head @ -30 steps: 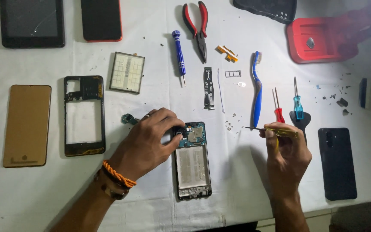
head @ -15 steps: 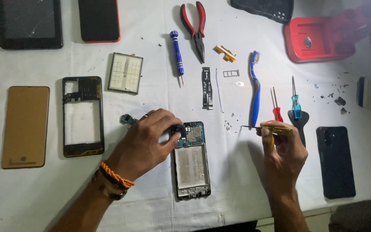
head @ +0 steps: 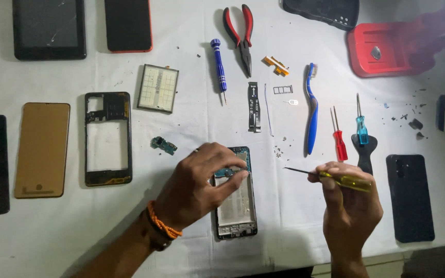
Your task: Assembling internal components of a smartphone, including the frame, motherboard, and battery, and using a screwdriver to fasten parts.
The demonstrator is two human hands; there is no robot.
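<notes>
Opened phone (head: 235, 206) on white tablecloth (head: 191, 118).

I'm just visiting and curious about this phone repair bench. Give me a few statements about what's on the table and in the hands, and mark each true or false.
1. The right hand holds a yellow-handled screwdriver. True.
2. The left hand rests on the opened phone. True.
3. The red-handled pliers are in the left hand. False: they lie untouched at the top of the white table.
4. The blue toothbrush lies on the table. True.
5. The small blue screwdriver is stuck upright in the phone. False: it lies flat beside the pliers.
</notes>
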